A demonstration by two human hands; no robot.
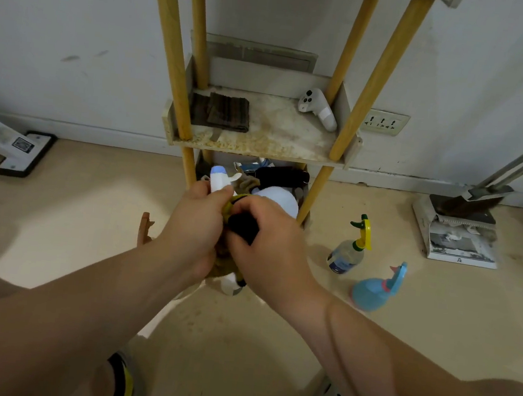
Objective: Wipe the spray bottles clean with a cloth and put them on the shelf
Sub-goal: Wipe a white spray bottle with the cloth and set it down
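The shelf [260, 139] stood straight ahead of our hands, its middle board a bit above them. We held the white bottle [218, 179] in our left hand [196, 223], fingers shut round it, nozzle end pointing up & away twd the shelf. Our right hand [265, 240] was closed on the cloth [244, 225], pressed on the bottle. Two more bottles, blue [373, 290] & clear [348, 252], stood on the floor to the right, nearer our right hand. A controller [318, 108] and a folded rag [227, 112] took the board's ends.

Evenly lit, soft indoor light. Bright patch on floor [68, 210] left of shelf [259, 142]. Slight motion blur around right hand [268, 243]. Wide-angle bending at edges.
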